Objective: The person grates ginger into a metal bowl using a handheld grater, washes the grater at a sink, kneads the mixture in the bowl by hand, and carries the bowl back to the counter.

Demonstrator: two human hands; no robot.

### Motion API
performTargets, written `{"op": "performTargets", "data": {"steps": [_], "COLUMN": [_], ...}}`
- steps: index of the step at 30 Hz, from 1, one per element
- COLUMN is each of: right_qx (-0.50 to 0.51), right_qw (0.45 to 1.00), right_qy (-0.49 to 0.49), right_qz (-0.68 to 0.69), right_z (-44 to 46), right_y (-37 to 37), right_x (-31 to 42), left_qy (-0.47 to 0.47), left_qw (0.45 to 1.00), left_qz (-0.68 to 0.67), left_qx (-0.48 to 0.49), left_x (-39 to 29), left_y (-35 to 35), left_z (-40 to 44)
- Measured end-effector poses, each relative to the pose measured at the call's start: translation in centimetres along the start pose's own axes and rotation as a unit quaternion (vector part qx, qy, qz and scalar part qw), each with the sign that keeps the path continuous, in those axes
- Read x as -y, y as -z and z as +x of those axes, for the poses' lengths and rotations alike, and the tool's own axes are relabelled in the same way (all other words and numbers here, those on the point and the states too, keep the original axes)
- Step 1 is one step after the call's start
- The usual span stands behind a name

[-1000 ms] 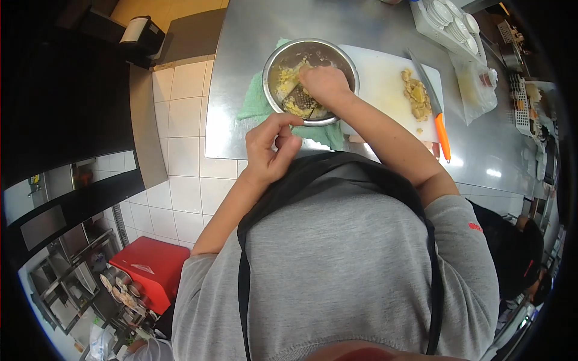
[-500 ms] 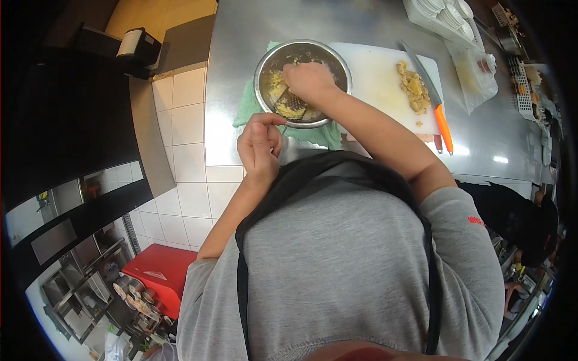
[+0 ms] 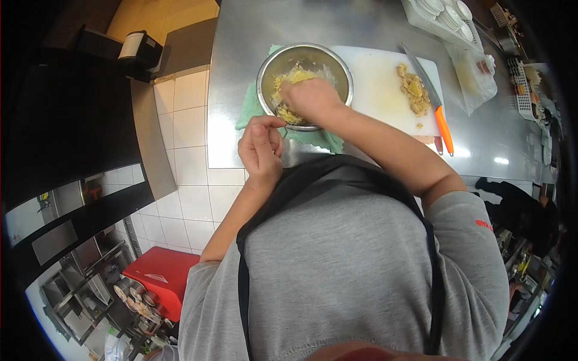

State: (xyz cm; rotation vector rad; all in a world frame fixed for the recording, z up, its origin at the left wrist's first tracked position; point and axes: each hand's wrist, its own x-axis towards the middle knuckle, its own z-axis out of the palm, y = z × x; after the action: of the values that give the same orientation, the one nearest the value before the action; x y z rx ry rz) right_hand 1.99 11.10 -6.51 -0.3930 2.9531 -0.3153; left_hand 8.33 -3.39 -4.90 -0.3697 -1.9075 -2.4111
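Observation:
A round steel bowl (image 3: 345,111) rests on a green cloth (image 3: 250,111) and holds yellow grated bits (image 3: 296,74). Reaching into it from the right, my right hand (image 3: 314,99) is closed; what its fingers hold is hidden. Part of a grater (image 3: 282,110) shows beneath that hand. At the bowl's near left rim my left hand (image 3: 261,147) is closed, thumb and fingers pinched on something thin and dark that I cannot make out. Right of the bowl lies a white cutting board (image 3: 373,84) with pale yellow peeled pieces (image 3: 415,93). An orange-handled knife (image 3: 443,129) lies along its right side.
Beyond the board on the steel counter (image 3: 373,21) are a plastic bag (image 3: 472,78) and a white rack of dishes (image 3: 442,24). A red box (image 3: 159,274) is at the lower left. Another person in black (image 3: 521,210) is at the far right.
My right hand has moved toward me inside the bowl, and more yellow bits show above it while less of the grater is visible. My left hand has stayed at the rim.

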Motion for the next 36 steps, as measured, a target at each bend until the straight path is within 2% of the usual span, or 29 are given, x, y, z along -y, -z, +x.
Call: {"op": "performTargets", "data": {"steps": [2, 5, 7, 13, 16, 21, 23, 27, 30, 31, 36], "right_qx": [-0.021, 0.009, -0.009, -0.030, 0.015, -0.013, -0.060, -0.015, -0.036, 0.010, -0.005], "right_qw": [1.000, 0.999, 0.999, 0.999, 0.998, 0.999, 0.998, 0.998, 0.999, 1.000, 0.998], "right_qy": [0.013, -0.032, -0.037, -0.010, -0.052, -0.044, -0.003, -0.067, -0.023, -0.018, -0.043], "right_qz": [0.017, 0.039, -0.015, 0.014, -0.019, -0.011, 0.034, -0.003, -0.006, -0.022, 0.048], "right_z": [-0.4, 1.3, 2.4, -0.5, 1.6, 0.2, -0.9, 2.0, 1.7, 1.0, 1.7], "right_y": [0.0, -0.4, -0.7, -0.4, -1.2, -1.1, -1.0, -1.7, -1.6, -0.3, -1.1], "right_x": [0.8, -0.1, -1.0, 0.2, -1.5, -0.6, 0.6, -1.8, -1.6, -0.2, -0.4], "left_qy": [0.013, 0.013, 0.012, -0.003, -0.006, -0.022, -0.026, -0.006, -0.024, -0.026, -0.006], "left_qw": [1.000, 1.000, 0.999, 0.999, 0.999, 0.999, 0.998, 0.999, 0.998, 0.999, 0.999], "left_qz": [0.018, 0.022, 0.033, 0.035, 0.042, 0.031, 0.051, 0.050, 0.058, 0.034, 0.036], "left_qx": [-0.002, -0.016, -0.015, -0.018, -0.008, -0.009, -0.001, -0.002, -0.012, -0.010, -0.002], "left_x": [-0.1, 0.6, 0.6, -0.1, -0.2, -0.1, 0.0, 0.5, 0.4, 0.3, 1.0], "left_y": [0.2, 0.3, 0.3, -0.2, -0.2, 0.0, 0.4, 0.4, 0.3, 0.5, 0.6], "left_z": [-0.2, -0.1, 0.0, 0.2, 0.0, 0.4, 0.2, -0.2, 0.3, 0.4, 0.2]}}
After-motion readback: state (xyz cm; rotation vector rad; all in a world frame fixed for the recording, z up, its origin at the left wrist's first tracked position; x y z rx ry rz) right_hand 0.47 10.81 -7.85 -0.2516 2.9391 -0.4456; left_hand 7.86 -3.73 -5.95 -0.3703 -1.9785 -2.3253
